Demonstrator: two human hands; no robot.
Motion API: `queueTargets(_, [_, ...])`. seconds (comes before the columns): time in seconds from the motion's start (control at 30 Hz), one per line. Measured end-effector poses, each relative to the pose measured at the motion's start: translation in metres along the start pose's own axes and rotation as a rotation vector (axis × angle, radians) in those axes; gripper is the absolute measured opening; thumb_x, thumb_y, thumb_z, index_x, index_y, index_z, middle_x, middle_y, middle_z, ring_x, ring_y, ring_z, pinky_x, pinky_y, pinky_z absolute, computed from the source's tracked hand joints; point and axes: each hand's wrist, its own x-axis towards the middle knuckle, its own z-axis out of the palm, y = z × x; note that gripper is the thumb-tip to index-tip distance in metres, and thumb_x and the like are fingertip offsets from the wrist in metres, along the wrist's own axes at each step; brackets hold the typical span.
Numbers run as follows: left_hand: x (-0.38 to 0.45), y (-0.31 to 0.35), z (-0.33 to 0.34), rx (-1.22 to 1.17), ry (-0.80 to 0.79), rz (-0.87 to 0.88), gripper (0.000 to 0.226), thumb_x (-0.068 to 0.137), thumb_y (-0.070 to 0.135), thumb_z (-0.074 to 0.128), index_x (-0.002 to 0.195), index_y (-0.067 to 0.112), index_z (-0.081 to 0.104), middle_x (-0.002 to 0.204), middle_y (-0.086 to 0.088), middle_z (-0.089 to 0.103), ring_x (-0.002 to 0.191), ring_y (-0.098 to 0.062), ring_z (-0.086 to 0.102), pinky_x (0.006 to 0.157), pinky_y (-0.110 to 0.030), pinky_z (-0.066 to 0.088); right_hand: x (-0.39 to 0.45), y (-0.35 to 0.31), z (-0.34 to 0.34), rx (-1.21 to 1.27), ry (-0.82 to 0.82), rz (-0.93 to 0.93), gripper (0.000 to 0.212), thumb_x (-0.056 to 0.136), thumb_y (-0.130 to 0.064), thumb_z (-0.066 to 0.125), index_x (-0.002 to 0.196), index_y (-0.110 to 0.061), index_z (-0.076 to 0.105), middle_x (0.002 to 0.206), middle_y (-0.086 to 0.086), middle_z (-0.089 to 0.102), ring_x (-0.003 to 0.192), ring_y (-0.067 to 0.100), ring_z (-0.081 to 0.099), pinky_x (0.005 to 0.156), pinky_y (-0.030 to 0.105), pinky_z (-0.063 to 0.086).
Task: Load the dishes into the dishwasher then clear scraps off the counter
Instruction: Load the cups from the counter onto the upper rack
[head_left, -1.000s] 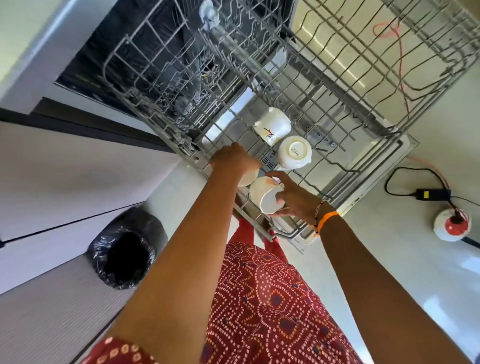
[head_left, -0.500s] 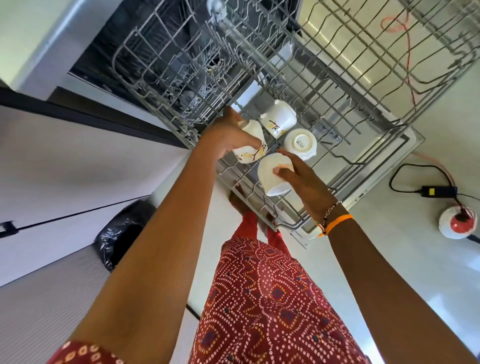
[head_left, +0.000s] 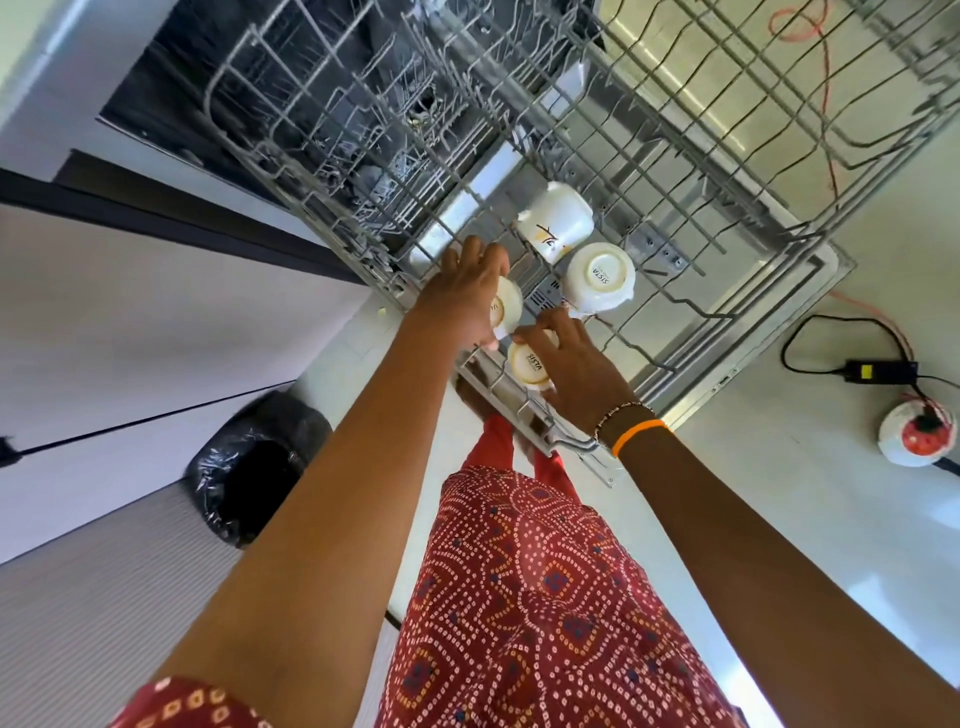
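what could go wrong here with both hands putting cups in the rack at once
1. The left hand and right hand each hold a cup, left cup and right cup, very close together; they might knock and chip.
2. The right cup sits near the front edge of the rack; released off the wires, it may tip.

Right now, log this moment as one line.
left hand grips cup | right hand grips cup | both at rack

Four white cups (head_left: 600, 278) sit upside down, close together, in the grey dishwasher rack (head_left: 675, 171).
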Motion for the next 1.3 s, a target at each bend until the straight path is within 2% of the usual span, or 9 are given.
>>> queueTargets(0.1, [0.006,-0.003,-0.006,-0.104,-0.042,-0.020,0.068,0.067,0.010,0.080,0.122,0.014,0.039,0.130,-0.008,0.035,0.122,-0.028,0.035,0.087,-0.039,0.041,-0.002,-0.002,-0.012,0.098,0.018,0.024,0.065,0.061,-0.007,0.079,0.121,-0.007,0.053,0.122,0.019,0.049,0.108,0.038,0.049,0.079,0.047,0.053])
queueTargets(0.2, [0.013,-0.004,-0.017,-0.245,-0.014,-0.047,0.063,0.069,0.014,0.079,0.121,0.012,0.043,0.129,-0.009,0.039,0.118,-0.025,0.041,0.092,-0.034,0.037,-0.005,-0.002,-0.032,0.241,0.344,0.203,0.046,0.070,-0.004,0.070,0.114,-0.005,0.056,0.116,0.017,0.052,0.103,0.037,0.051,0.087,0.043,0.048])
queueTargets(0.3, [0.023,0.005,-0.031,-0.359,0.181,-0.047,0.051,0.078,0.017,0.072,0.120,0.006,0.044,0.125,-0.012,0.043,0.110,-0.021,0.046,0.087,-0.027,0.038,0.001,0.005,-0.048,0.205,0.589,0.388,0.041,0.074,0.003,0.060,0.114,0.000,0.054,0.113,0.022,0.049,0.103,0.037,0.049,0.088,0.036,0.043])
queueTargets(0.4, [0.042,0.022,-0.040,-0.405,0.336,-0.055,0.049,0.085,0.024,0.066,0.124,0.005,0.043,0.129,-0.013,0.044,0.119,-0.024,0.045,0.099,-0.034,0.038,0.016,0.015,-0.052,0.117,0.410,0.531,0.053,0.079,-0.009,0.064,0.129,-0.010,0.047,0.127,0.020,0.040,0.115,0.035,0.041,0.085,0.027,0.033])
queueTargets(0.6, [0.079,0.049,-0.025,-0.384,0.217,-0.122,0.073,0.078,0.038,0.071,0.133,0.004,0.037,0.130,-0.013,0.053,0.121,-0.031,0.050,0.098,-0.037,0.042,0.039,0.028,-0.041,0.036,0.163,0.526,0.059,0.085,-0.027,0.061,0.139,-0.025,0.036,0.138,0.016,0.029,0.118,0.039,0.039,0.088,0.045,0.046])
queueTargets(0.73, [0.088,0.054,-0.019,-0.409,0.210,-0.162,0.094,0.070,0.042,0.078,0.137,0.003,0.024,0.135,-0.013,0.051,0.122,-0.034,0.050,0.099,-0.042,0.043,0.040,0.034,-0.039,0.089,0.183,0.504,0.065,0.080,-0.024,0.066,0.138,-0.022,0.037,0.131,0.016,0.036,0.114,0.041,0.045,0.088,0.047,0.048])
queueTargets(0.97, [0.074,0.036,-0.036,-0.443,0.243,0.027,0.081,0.066,0.024,0.082,0.131,0.011,0.034,0.128,-0.008,0.051,0.111,-0.024,0.051,0.083,-0.026,0.040,0.023,0.029,-0.039,0.215,0.325,0.494,0.076,0.066,-0.018,0.074,0.133,-0.008,0.040,0.128,0.014,0.042,0.110,0.035,0.047,0.090,0.039,0.044])
queueTargets(1.13, [0.065,0.024,-0.046,-0.439,0.302,0.101,0.085,0.050,0.041,0.072,0.126,0.012,0.049,0.124,-0.013,0.043,0.112,-0.021,0.045,0.088,-0.023,0.037,0.021,0.024,-0.044,0.251,0.396,0.481,0.077,0.063,-0.016,0.074,0.132,-0.007,0.042,0.130,0.018,0.039,0.112,0.036,0.047,0.092,0.036,0.045])
queueTargets(1.3, [0.072,0.028,-0.047,-0.370,0.283,0.089,0.076,0.056,0.015,0.081,0.125,0.008,0.048,0.123,-0.011,0.041,0.103,-0.010,0.039,0.082,-0.018,0.036,0.030,0.026,-0.048,0.199,0.389,0.441,0.073,0.061,-0.013,0.075,0.128,-0.008,0.046,0.126,0.020,0.039,0.107,0.038,0.049,0.085,0.040,0.051])
